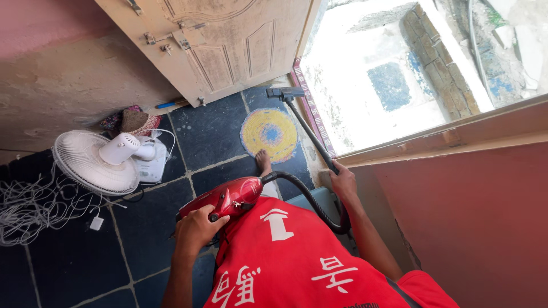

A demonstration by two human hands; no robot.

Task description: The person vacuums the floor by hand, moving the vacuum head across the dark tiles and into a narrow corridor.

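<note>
Left hand (pixel 197 228) carries red vacuum (pixel 231 197); right hand (pixel 344 183) guides its wand (pixel 311 136).

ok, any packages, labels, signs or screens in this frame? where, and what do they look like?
No packages, signs or screens.
Shirt print: white arrow and white characters on the person's red shirt, bottom centre.
Vacuum cleaner: small pale mark on the red body held by the left hand; too small to make out.
Right hand grips the black hose; no label visible there.
</note>
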